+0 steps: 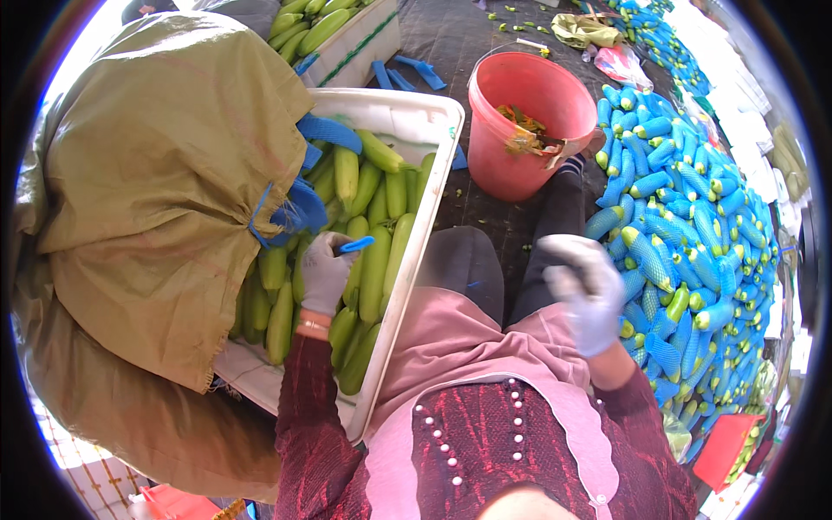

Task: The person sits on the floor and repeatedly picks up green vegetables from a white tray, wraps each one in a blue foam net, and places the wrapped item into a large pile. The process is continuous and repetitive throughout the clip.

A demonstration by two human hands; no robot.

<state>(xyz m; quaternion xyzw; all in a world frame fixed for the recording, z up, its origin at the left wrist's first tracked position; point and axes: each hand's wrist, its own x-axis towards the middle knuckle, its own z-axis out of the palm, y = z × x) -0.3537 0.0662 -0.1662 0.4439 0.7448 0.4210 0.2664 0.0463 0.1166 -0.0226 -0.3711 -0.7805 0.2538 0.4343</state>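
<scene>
My left hand (pixel 328 272), in a pale work glove, pinches a small blue mesh sleeve (pixel 357 244) over a white plastic crate (pixel 422 273). Light green zucchini (pixel 376 273) lie lengthwise in that crate, under and around the hand. More blue sleeves (pixel 296 208) spill from the tied mouth of a tan woven sack (pixel 169 195) beside it. My right hand (pixel 588 292), also gloved and blurred by motion, hovers over my right thigh, near the heap of zucchini in blue mesh sleeves (pixel 689 227). Its fingers look apart, and I see nothing in it.
A red plastic bucket (pixel 500 149) with wilted flowers inside stands beyond my knees, by my foot. Another crate (pixel 364 49) of zucchini sits at the far left. Loose blue sleeves (pixel 422 71) lie on the dark ground cover. An orange-red crate (pixel 721 452) is at lower right.
</scene>
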